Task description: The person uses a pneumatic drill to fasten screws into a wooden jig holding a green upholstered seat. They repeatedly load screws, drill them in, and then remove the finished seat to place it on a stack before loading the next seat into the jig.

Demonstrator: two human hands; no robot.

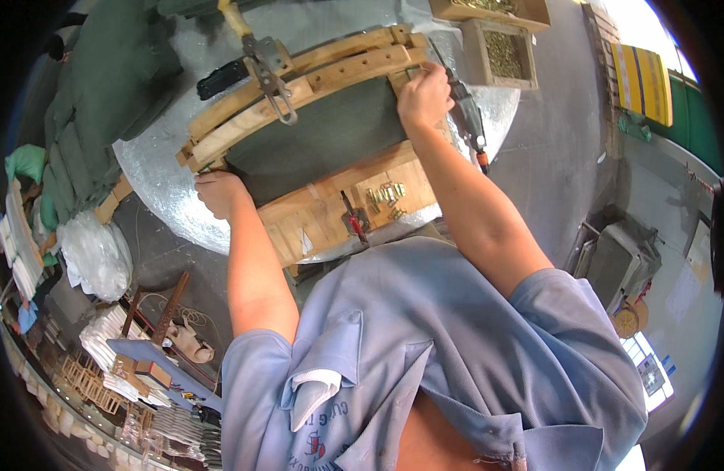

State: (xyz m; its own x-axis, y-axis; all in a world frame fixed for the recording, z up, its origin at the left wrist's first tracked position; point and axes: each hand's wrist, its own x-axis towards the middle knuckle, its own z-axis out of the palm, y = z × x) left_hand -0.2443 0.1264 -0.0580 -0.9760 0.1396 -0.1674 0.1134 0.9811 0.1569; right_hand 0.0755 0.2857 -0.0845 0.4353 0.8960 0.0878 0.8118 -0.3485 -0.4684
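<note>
A curved wooden frame [299,94] covered with dark green fabric [315,133] lies on a round silvery worktable [154,177]. My left hand [217,192] grips the fabric at the frame's left corner. My right hand [423,96] is closed on the fabric edge at the frame's right corner, beside a dark stapler-like tool [468,118] lying there. A metal clamp tool with a yellow handle [264,67] rests on the frame's far rail. A red-handled tool [354,220] and brass-coloured staples [385,195] lie on a wooden board near me.
Two wooden boxes of small metal fasteners [499,51] stand at the table's far right. Green cushions [103,94] pile at the left. White bundles [95,251] and wooden frames [87,381] sit on the floor at lower left. A grey machine [613,263] stands on the right.
</note>
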